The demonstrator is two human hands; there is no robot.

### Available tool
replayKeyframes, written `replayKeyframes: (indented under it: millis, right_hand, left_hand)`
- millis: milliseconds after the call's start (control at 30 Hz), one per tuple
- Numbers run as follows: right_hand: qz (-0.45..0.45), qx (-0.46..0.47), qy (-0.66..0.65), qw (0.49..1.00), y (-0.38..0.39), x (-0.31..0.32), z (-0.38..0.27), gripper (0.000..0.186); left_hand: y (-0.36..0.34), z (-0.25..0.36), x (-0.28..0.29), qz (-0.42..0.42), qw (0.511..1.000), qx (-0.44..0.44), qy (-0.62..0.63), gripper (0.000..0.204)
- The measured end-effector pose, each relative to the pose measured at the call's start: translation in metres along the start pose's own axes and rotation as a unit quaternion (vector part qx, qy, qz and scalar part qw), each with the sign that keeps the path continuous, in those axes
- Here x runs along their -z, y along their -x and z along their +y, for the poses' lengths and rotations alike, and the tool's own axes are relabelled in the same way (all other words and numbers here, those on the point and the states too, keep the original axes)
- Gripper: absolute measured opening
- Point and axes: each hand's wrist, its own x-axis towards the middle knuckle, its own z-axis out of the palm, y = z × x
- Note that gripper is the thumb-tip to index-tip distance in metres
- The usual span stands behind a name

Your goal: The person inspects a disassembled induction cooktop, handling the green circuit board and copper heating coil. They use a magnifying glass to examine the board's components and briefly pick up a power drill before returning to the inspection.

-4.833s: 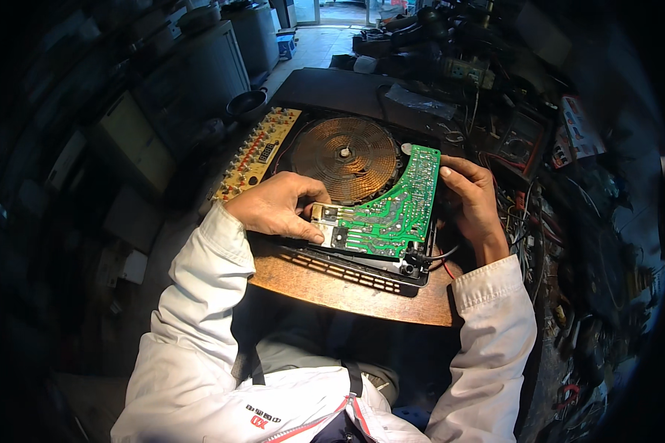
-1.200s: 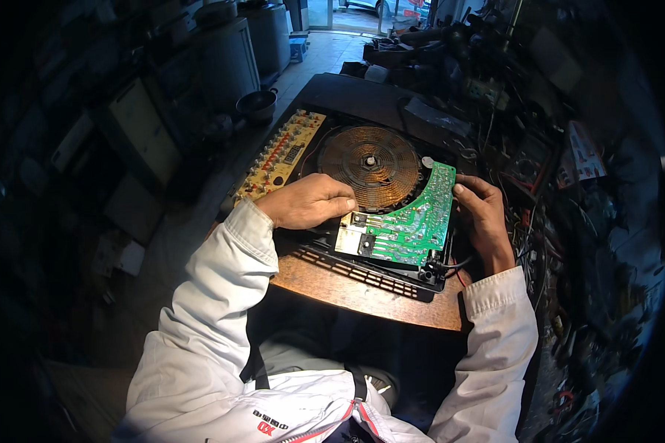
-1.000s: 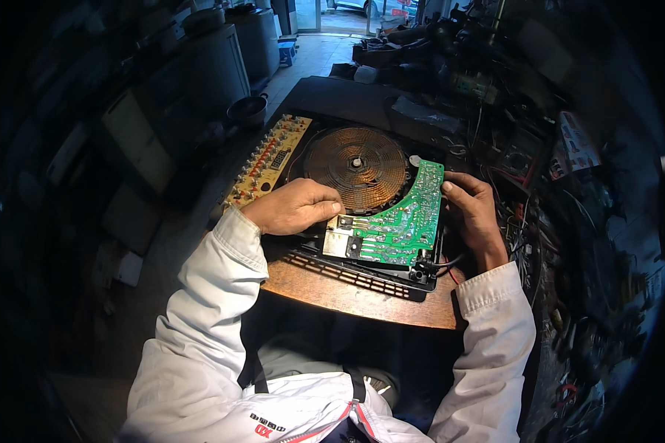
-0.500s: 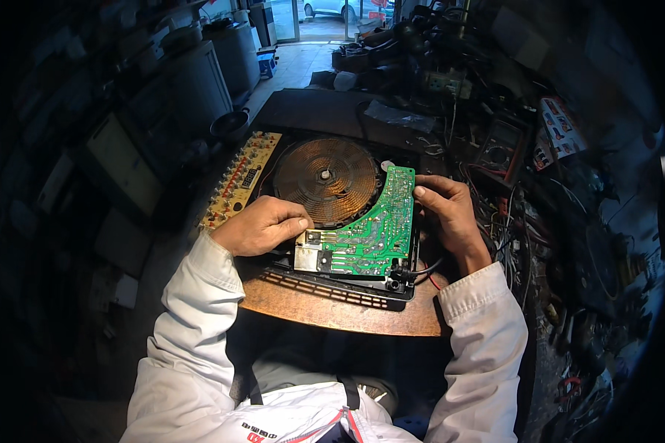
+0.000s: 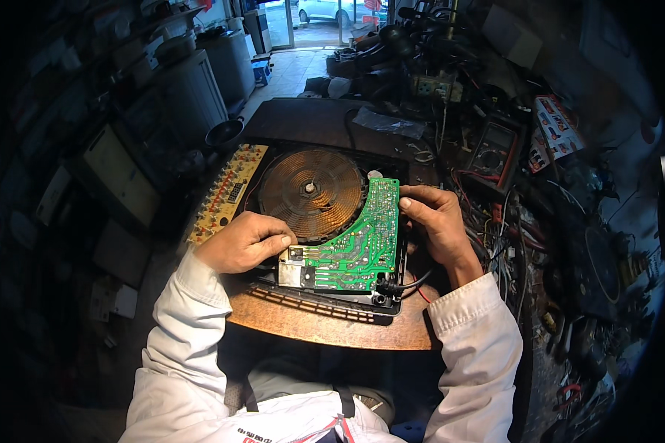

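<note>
The round brown wooden table (image 5: 325, 336) carries the black open cooker case (image 5: 325, 306). Above it, between my hands, the flat green circuit board (image 5: 355, 244) stays level: left hand (image 5: 247, 242) grip pinches its near corner, right hand (image 5: 432, 218) grip pinches its far edge.

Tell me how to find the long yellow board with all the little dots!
Start at the round wooden table in front of the person, where an opened black cooker shows a big copper coil. Look just left of that coil, above the left hand. The yellow board lies slanted there: it is a narrow yellow strip, unlike the wide green circuit board held in both hands.
</note>
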Motion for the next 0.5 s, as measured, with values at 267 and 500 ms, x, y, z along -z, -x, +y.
replayKeyframes:
  millis: [267,500]
  right_hand:
    - [0.005,-0.001,0.011,1.0,0.0002,-0.0015,-0.0035,0.03]
    - [-0.001,-0.004,-0.012,1.0,-0.0001,-0.0023,-0.0043,0.028]
  left_hand:
    - [-0.0005,0.0028,0.0009,-0.002,1.0,0.004,-0.001,0.027]
    - [0.0014,0.0044,0.0,0.007,1.0,0.003,0.016,0.027]
